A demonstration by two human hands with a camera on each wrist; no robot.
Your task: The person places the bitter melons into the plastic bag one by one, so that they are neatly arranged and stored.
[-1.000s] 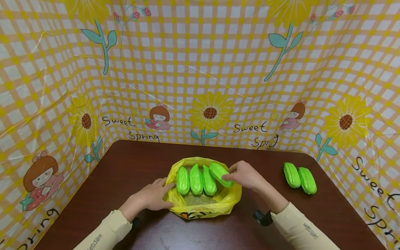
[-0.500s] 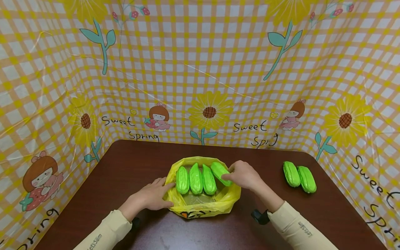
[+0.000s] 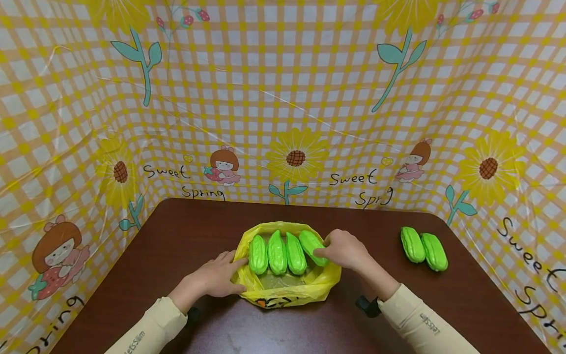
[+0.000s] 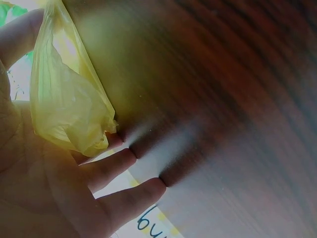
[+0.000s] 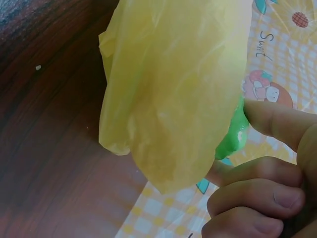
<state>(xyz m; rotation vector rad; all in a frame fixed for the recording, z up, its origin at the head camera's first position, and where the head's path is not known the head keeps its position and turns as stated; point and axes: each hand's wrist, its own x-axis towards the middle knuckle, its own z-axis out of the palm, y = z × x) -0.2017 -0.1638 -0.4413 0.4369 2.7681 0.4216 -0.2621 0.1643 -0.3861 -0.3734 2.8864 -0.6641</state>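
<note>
A yellow plastic bag stands wide at the mouth on the table, with several bright green bitter melons side by side in it. At its right side my right hand pinches the end of a slanted bitter melon between thumb and index finger, the other fingers curled. In the right wrist view, bag film hides most of that bitter melon. My left hand rests at the bag's left edge, thumb and index finger touching it. In the left wrist view its straight fingertips touch the table.
Two more bitter melons, a left one and a right one, lie together on the right of the dark wooden table. A checked sunflower cloth walls the back and both sides.
The bitter melon in my right hand has shifted slightly right and settled lower inside the bag. My left hand stays put.
</note>
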